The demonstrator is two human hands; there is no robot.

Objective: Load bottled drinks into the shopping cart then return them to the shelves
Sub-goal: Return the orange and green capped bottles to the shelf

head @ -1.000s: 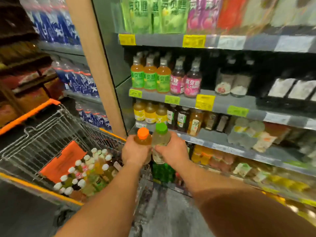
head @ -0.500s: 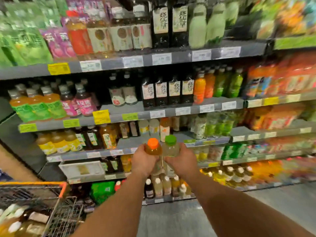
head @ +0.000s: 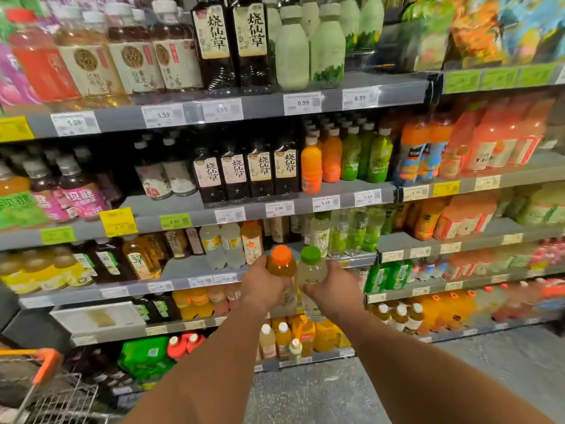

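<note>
A: We've got the left hand (head: 260,286) wrapped round the orange-capped bottle (head: 282,270), the right hand (head: 333,289) round the green-capped bottle (head: 311,270), both touching, out in front of the shelves (head: 189,272).

B: Risky, we'd say: two bottles knocking together could slip, or we shelve them among the wrong rows.

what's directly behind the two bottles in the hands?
Behind the orange-capped bottle and green-capped bottle: a grey shelf edge with price tags and pale bottles. The hands cover whatever stands lower.
</note>
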